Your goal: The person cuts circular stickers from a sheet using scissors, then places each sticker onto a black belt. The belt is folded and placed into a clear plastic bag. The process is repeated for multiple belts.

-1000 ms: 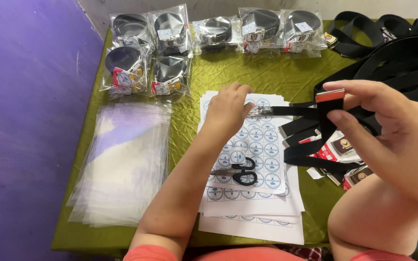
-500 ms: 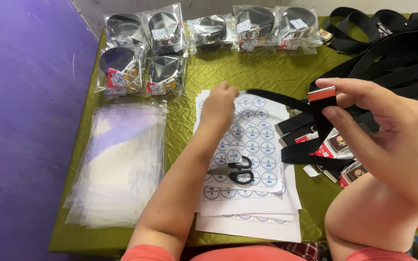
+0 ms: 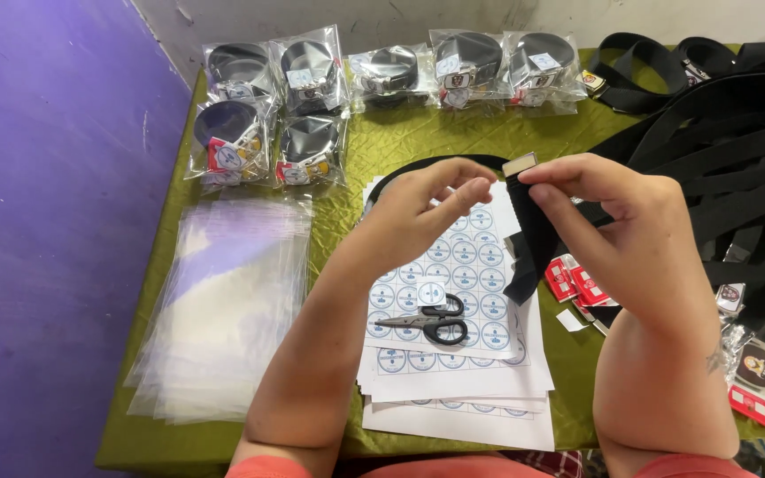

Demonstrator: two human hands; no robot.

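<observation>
bright, even light, soft shadows, glare on the clear plastic bags (image 3: pixel 223 301), sharp focus throughout

A small packing workshop, by the look: green-clothed table (image 3: pixel 577 133) against a purple wall (image 3: pixel 37 221), bagged belts (image 3: pixel 312 97) in rows, empty plastic bags (image 3: pixel 223 301) stacked, sticker sheets (image 3: pixel 462 372) (with scissors (image 3: pixel 427 323) on top).

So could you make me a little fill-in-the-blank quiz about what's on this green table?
1. The black-handled scissors lie on the white sheets of round ____.
2. The right hand pinches the metal-tipped end of a black fabric ____.
3. The stack of clear plastic bags lies on the person's ____ side.
4. The bagged black coils sit along the table's ____ edge.

Missing words: stickers; strap; left; far
</observation>
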